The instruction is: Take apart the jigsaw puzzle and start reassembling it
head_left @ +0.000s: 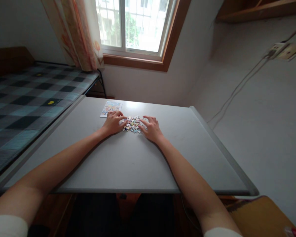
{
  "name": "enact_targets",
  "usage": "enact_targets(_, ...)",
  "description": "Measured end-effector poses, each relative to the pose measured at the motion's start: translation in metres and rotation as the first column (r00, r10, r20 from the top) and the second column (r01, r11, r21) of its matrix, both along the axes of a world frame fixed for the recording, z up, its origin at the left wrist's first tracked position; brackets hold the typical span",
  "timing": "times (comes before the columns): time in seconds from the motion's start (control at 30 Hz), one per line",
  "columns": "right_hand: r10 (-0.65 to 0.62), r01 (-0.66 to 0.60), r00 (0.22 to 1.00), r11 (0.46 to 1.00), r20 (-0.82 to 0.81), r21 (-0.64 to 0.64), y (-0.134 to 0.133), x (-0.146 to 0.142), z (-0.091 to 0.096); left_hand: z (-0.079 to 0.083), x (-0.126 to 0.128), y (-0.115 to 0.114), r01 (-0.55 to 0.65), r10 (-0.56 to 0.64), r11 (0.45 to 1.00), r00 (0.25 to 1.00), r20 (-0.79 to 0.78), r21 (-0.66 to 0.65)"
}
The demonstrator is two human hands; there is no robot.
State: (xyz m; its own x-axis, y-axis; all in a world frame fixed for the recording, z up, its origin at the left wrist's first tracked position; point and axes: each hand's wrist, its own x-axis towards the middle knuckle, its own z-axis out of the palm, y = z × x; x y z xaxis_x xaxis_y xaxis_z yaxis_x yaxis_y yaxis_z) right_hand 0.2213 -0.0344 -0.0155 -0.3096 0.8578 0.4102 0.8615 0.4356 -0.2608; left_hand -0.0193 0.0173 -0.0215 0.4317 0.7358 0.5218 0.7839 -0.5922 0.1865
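Observation:
A small heap of mixed-colour jigsaw puzzle pieces lies on the grey-white table, toward its far side. My left hand rests at the heap's left edge, fingers spread and bent over the nearest pieces. On the opposite edge is my right hand, its fingers apart and the thumb reaching toward the pieces. Neither hand shows a piece gripped in it. Just beyond my left hand, partly covered by it, lies a flat printed picture sheet with a colourful drawing.
Raised grey rims run along the table's sides. To the left stands a bed with a checked cover. A window with a curtain is ahead. Cables hang from a wall socket at right, above a yellow-brown seat.

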Motion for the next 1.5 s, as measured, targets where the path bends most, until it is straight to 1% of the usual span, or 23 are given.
enact_targets(0.17, 0.059, -0.052, 0.994, 0.996, 0.093, -0.073, -0.0021, -0.0077, -0.0019, 0.0038, 0.002, -0.0041, 0.19, -0.193, 0.98, 0.98, -0.041, -0.061)
enact_targets(0.27, 0.06, -0.049, 0.992, 0.994, 0.109, -0.096, -0.0019, -0.0079, -0.0031, 0.005, 0.0027, -0.0051, 0.231, -0.238, 0.968, 0.969, -0.064, -0.095)
enact_targets(0.4, 0.056, -0.045, 0.993, 0.993, 0.102, -0.108, -0.0019, -0.0079, -0.0027, 0.0045, 0.0023, -0.0044, 0.239, -0.248, 0.961, 0.967, -0.051, -0.137)
enact_targets(0.57, 0.059, -0.05, 0.995, 0.993, 0.085, -0.11, -0.0017, -0.0084, -0.0028, 0.0046, 0.002, -0.0047, 0.256, -0.265, 0.957, 0.963, -0.051, -0.134)
enact_targets(0.83, 0.067, -0.066, 0.998, 0.996, 0.006, -0.058, -0.0003, -0.0045, -0.002, 0.008, 0.0018, -0.0062, 0.277, -0.285, 0.949, 0.958, -0.036, -0.147)
enact_targets(1.07, 0.085, -0.08, 0.995, 0.993, 0.055, -0.09, -0.0008, -0.0048, -0.0042, 0.0092, 0.0023, -0.0072, 0.299, -0.307, 0.945, 0.951, -0.047, -0.132)
enact_targets(1.23, 0.081, -0.079, 0.996, 0.994, 0.035, -0.076, -0.0006, -0.0044, -0.0046, 0.0086, 0.0015, -0.0072, 0.326, -0.338, 0.936, 0.938, -0.075, -0.133)
enact_targets(1.37, 0.076, -0.076, 0.997, 0.994, 0.007, -0.081, 0.0004, -0.0041, -0.0046, 0.0091, 0.0008, -0.0073, 0.374, -0.389, 0.915, 0.918, -0.081, -0.151)
enact_targets(1.43, 0.076, -0.076, 0.997, 0.994, -0.005, -0.079, 0.0005, -0.004, -0.0042, 0.0091, 0.0005, -0.0071, 0.372, -0.382, 0.92, 0.922, -0.069, -0.125)
enact_targets(1.5, 0.073, -0.074, 0.997, 0.995, -0.014, -0.073, 0.0004, -0.0038, -0.0036, 0.0085, 0.0002, -0.0063, 0.325, -0.33, 0.942, 0.943, -0.048, -0.08)
